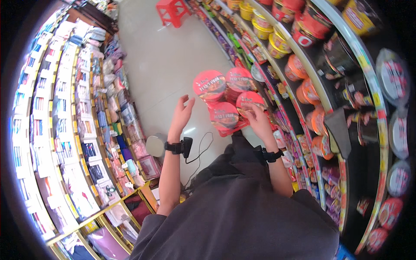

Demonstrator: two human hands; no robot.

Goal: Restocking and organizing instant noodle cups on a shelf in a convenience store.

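Several red instant noodle tubs with printed lids stand in front of me in a close group, with a far-left tub (209, 85), a far-right tub (240, 79), a near-left tub (224, 114) and a near-right tub (252, 97). Some appear stacked. Something red below them is mostly hidden. My left hand (182, 112) hovers to the left of the group, empty, its fingers apart. Over the near edge of the near-right lid lies my right hand (258, 118), fingers bent; whether it grips the tub cannot be made out. Both wrists wear black straps with small devices.
To the right rise curved shelves (321, 94) with orange, yellow and red noodle tubs; a grey cloth (339, 133) hangs at one edge. Packaged textiles fill the left rack (81, 130). A red plastic stool (174, 11), a grey bin (156, 145) and a loose cable (204, 151) are on the floor.
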